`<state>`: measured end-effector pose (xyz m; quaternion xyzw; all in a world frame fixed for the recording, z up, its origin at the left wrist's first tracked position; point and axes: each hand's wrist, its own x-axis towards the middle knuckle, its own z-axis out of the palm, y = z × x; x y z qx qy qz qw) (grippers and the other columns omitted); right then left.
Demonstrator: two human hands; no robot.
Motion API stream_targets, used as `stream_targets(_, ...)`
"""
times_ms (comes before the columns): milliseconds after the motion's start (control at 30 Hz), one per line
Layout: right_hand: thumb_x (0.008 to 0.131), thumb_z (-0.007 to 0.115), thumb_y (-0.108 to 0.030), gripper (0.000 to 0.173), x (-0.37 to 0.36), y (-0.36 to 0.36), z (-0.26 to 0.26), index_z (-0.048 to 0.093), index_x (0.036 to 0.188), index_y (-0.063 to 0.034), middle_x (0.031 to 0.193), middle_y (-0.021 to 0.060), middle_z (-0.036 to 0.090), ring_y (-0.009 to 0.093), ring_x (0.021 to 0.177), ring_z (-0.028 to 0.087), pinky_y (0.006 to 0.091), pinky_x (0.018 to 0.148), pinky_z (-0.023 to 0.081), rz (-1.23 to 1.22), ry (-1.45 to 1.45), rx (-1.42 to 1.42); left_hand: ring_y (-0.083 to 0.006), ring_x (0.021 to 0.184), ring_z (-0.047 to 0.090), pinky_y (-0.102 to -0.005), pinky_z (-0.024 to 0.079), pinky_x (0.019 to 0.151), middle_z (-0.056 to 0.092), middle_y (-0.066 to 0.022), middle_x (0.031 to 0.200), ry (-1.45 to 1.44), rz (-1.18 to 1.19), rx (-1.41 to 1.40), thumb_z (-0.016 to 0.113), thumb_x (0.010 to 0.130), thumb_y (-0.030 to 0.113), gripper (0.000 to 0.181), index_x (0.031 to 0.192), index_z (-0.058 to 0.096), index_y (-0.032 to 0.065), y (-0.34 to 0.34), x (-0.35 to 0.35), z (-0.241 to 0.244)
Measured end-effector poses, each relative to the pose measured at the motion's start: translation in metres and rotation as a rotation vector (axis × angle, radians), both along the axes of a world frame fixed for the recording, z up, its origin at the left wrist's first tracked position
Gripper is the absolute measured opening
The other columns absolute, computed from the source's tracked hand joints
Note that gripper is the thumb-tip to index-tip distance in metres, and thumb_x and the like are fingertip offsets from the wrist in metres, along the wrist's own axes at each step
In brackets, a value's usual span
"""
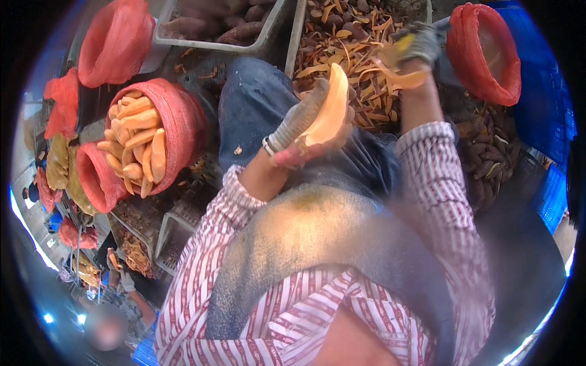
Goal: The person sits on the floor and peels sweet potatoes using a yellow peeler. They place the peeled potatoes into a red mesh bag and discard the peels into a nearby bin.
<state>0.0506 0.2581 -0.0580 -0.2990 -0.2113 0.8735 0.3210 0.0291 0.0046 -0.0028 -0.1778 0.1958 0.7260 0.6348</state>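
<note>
My left hand (pixel 300 116), in a grey knit glove, grips a long sweet potato (pixel 330 112) above my lap. Its upward face is bare orange flesh, while reddish skin shows at the lower end by my wrist. My right hand (pixel 419 43), gloved as well, is blurred and closed around a small tool with a yellow part (pixel 404 44), probably a peeler. A strip of orange peel (pixel 409 80) hangs in front of my right wrist. Beneath both hands stands a crate (pixel 293 39) full of peelings (pixel 361 73).
Peeled sweet potatoes (pixel 137 132) fill a red mesh sack (pixel 185 128) at left. A grey crate (pixel 206 44) holds unpeeled ones (pixel 242 32). Another red sack (pixel 512 78) stands at right, near blue crates (pixel 540 110) and piled sweet potatoes (pixel 490 160). A co-worker's gloved hand (pixel 127 280) shows lower left.
</note>
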Motion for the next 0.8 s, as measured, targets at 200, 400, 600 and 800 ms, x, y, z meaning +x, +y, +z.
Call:
stream_targets(200, 0.081, 0.041, -0.025, 0.02, 0.027, -0.017, 0.049, 0.045, 0.07, -0.0085, 0.057, 0.0015, 0.041, 0.015, 0.05, 0.04, 0.0298, 0.047, 0.036, -0.001, 0.088, 0.073, -0.0134, 0.064, 0.053, -0.0204, 0.044, 0.055, 0.056, -0.006, 0.084, 0.343, -0.12, -0.329, 0.044, 0.085, 0.033, 0.031, 0.099, 0.05, 0.0056, 0.012, -0.012, -0.029)
stream_targets(400, 0.084, 0.042, -0.028, 0.023, 0.008, -0.069, 0.016, 0.044, 0.072, -0.0078, 0.059, -0.001, 0.039, 0.01, 0.05, 0.036, 0.0258, 0.045, 0.032, 0.36, 0.228, -0.286, -0.0141, 0.062, 0.054, -0.0228, 0.046, 0.053, 0.054, -0.0068, 0.081, 0.162, -0.156, -0.055, 0.052, 0.078, 0.042, 0.042, 0.099, 0.048, 0.0059, -0.002, -0.003, -0.005)
stream_targets(600, 0.082, 0.041, -0.026, 0.018, 0.019, 0.0, 0.019, 0.046, 0.071, -0.0119, 0.059, -0.0005, 0.043, 0.013, 0.05, 0.04, 0.0295, 0.05, 0.034, 0.047, 0.146, -0.107, -0.0123, 0.076, 0.054, -0.0229, 0.046, 0.065, 0.054, -0.0054, 0.088, 0.304, -0.222, -0.049, 0.054, 0.078, 0.038, 0.042, 0.104, 0.047, 0.0052, -0.016, 0.005, 0.01)
stream_targets(800, 0.082, 0.04, -0.021, 0.018, 0.001, -0.056, 0.03, 0.045, 0.07, -0.0086, 0.058, 0.001, 0.04, 0.015, 0.053, 0.042, 0.0283, 0.05, 0.035, 0.599, 0.479, -0.392, -0.011, 0.069, 0.051, -0.0211, 0.042, 0.06, 0.053, -0.0044, 0.084, 1.025, -0.426, -0.015, 0.045, 0.083, 0.039, 0.041, 0.102, 0.047, 0.0018, -0.019, 0.007, 0.002)
